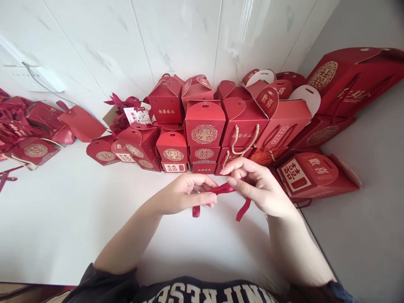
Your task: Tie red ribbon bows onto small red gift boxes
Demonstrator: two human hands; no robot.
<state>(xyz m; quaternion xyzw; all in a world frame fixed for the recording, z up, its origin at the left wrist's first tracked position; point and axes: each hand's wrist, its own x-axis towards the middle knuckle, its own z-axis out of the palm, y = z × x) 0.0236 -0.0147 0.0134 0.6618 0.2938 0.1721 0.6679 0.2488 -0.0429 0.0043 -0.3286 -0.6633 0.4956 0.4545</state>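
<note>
A dark red ribbon [224, 189] is stretched between my two hands above the white table. My left hand [186, 192] pinches one end of it between thumb and fingers, and a short tail hangs below. On the other side my right hand [257, 185] grips it between thumb and fingertips, with a longer tail dangling under the palm. The part of the ribbon inside each hand is hidden. Just beyond my hands stand stacked red gift boxes [205, 126] with gold print, and one nearby box [242, 130] has a gold rope handle.
Boxes line the tiled wall [176, 38] at the back. Larger red boxes [350, 92] are stacked at the right by a grey wall. A pile of red ribbons and bags [19, 126] lies on the left of the white table [78, 219]. A ribbon bunch [126, 111] sits behind small boxes.
</note>
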